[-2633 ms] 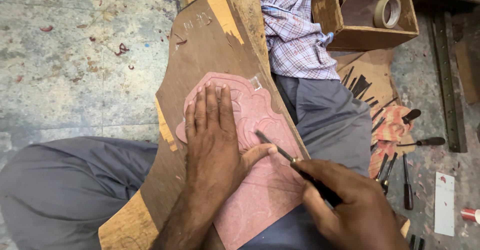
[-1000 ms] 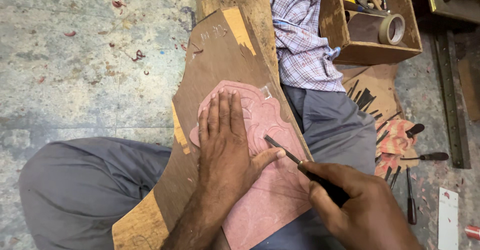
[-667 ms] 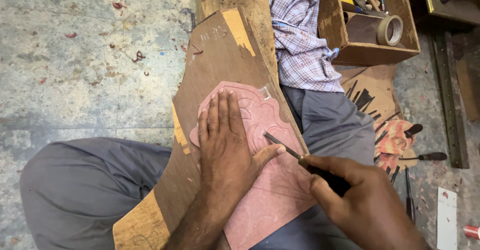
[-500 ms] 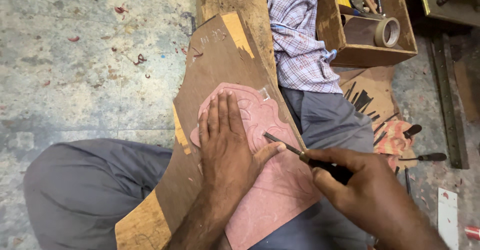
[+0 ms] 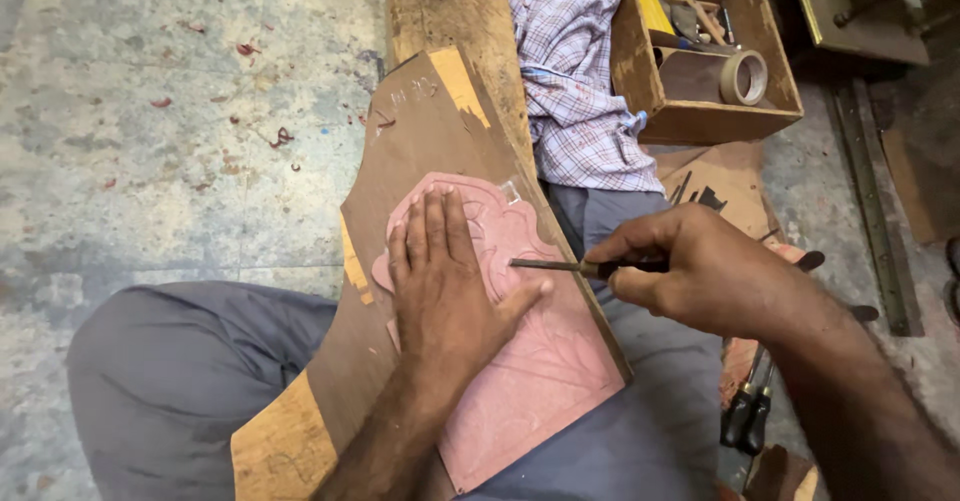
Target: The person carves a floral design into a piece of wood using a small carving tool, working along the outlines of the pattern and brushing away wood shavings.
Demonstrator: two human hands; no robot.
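The floor (image 5: 150, 111) is bare grey concrete with red chips scattered on it. Across the person's lap (image 5: 190, 381) lies a wooden board (image 5: 420, 131), tilted — its top end rests against a timber plank (image 5: 450, 11). On the board sits a pink slab (image 5: 540, 381) with a scrolled relief cut into it.

The left hand (image 5: 445, 291) lies flat on the slab, fingers spread and thumb out to the side, pressing it onto the board; its grip is released, holding nothing. The right hand (image 5: 700, 271) is clenched round the handle of a chisel (image 5: 560, 264), whose steel shank runs level to the left, the tip touching the slab just beside the left thumb.

To the right stand a wooden box (image 5: 700, 116) holding a tape roll (image 5: 745, 76), a checked cloth (image 5: 575, 71) beside it, and spare tools (image 5: 750, 411) on the floor by the knee.

The step in hand looks like carving — the edge set against a line of the relief. The next cut likely calls for a short, controlled push away from the left thumb, with the flat hand keeping the slab from sliding.
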